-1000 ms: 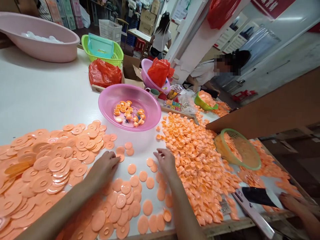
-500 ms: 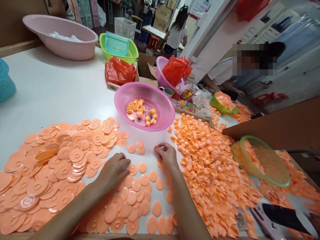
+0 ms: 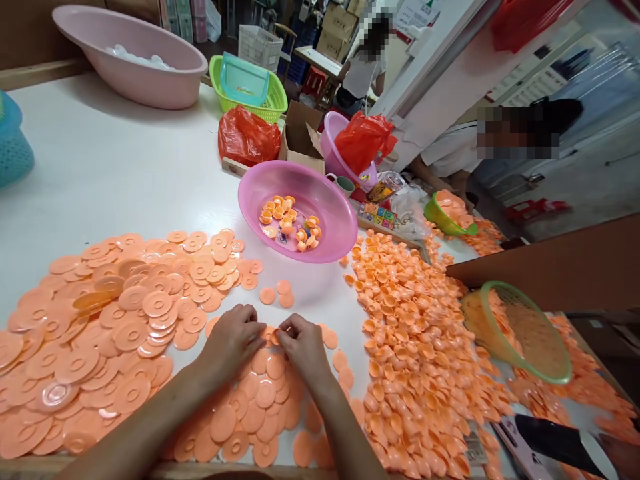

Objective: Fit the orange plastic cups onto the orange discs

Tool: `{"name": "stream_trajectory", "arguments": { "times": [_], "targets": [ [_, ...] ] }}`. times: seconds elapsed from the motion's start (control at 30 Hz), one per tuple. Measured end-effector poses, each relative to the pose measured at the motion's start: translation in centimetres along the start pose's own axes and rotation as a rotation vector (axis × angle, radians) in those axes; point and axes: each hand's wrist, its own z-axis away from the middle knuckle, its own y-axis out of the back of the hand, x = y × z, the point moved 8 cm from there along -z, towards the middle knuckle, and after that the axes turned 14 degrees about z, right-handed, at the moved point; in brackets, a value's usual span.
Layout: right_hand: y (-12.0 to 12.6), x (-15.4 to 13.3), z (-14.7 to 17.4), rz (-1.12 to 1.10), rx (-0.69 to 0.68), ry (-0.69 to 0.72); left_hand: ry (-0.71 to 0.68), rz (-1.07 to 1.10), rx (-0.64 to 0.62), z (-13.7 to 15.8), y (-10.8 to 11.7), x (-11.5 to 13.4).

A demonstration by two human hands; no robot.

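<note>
My left hand (image 3: 241, 335) is closed at the left edge of a small orange toy saucer (image 3: 271, 333), its fingers bent. Close by on the right, my right hand (image 3: 301, 341) pinches a small orange toy cup, mostly hidden by the fingertips, against the saucer. Small saucers (image 3: 257, 407) lie in a spread under and below my hands. To the left is a heap of larger orange discs with ringed centres (image 3: 131, 333). On the right lies a large heap of small orange cups (image 3: 410, 347).
Beyond my hands stands a pink basin (image 3: 330, 233) with several cup-and-saucer pieces (image 3: 280, 212). A green mesh basket (image 3: 530, 333) tilts at the right, near a phone (image 3: 520, 447). Red bags, a cardboard box (image 3: 300, 140) and a large pale pink tub (image 3: 130, 60) stand behind. A co-worker sits far right.
My right hand has moved left and towards me with the orange piece, meeting my left hand at the small saucer. The left hand stays nearly in place. The view has shifted slightly.
</note>
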Motion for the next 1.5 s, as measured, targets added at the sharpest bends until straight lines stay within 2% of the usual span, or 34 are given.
{"name": "stream_trajectory", "arguments": {
  "times": [0.1,0.2,0.3,0.4,0.5,0.67,0.83,0.97,1.07,1.17,1.23,1.3,1.4,1.43,1.5],
  "targets": [
    [-0.9,-0.3,0.1,0.021,0.036,0.025,-0.013,0.008,-0.012,-0.2,0.0,0.0],
    [-1.2,-0.7,0.0,0.069,0.044,0.055,0.034,0.164,-0.079,-0.5,0.3,-0.2],
    [-1.2,-1.0,0.1,0.107,0.04,0.087,0.243,0.457,-0.098,-0.8,0.1,-1.3],
    [-1.3,-1.1,0.5,0.121,0.05,0.106,0.407,0.625,-0.018,-0.6,-0.6,-2.0],
    [-1.3,-1.2,0.9,0.122,0.093,0.118,0.426,0.656,0.038,-0.1,-1.5,-2.0],
    [-1.8,-1.0,1.2,0.101,0.104,0.1,0.441,0.716,0.043,0.6,-2.2,-2.2],
    [-1.9,-0.3,1.6,0.027,0.15,0.106,0.422,0.732,0.052,0.3,-1.5,-2.2],
    [-1.8,-0.1,1.9,-0.121,0.164,0.123,0.447,0.721,0.158,0.5,-0.2,-2.3],
    [-1.3,-0.6,2.3,-0.176,0.173,0.148,0.526,0.848,0.178,1.3,-0.7,-2.1],
    [-0.9,-1.3,2.7,-0.202,0.103,0.19,0.593,1.041,0.172,1.6,-1.0,-1.3],
    [-0.2,-1.0,2.6,-0.234,0.066,0.194,0.586,1.059,0.234,0.9,0.9,-0.5],
    [1.7,0.3,2.1,-0.234,0.12,0.165,0.512,0.961,0.356,-1.3,4.6,0.4],
    [5.7,3.4,1.1,-0.137,0.321,0.087,0.318,0.774,0.556,-6.9,11.3,1.7],
    [7.0,4.5,0.8,-0.094,0.378,0.062,0.263,0.739,0.584,-9.2,13.0,1.8],
    [9.1,6.7,0.3,-0.023,0.442,0.022,0.256,0.679,0.603,-13.1,15.2,1.0]
  ]
}}
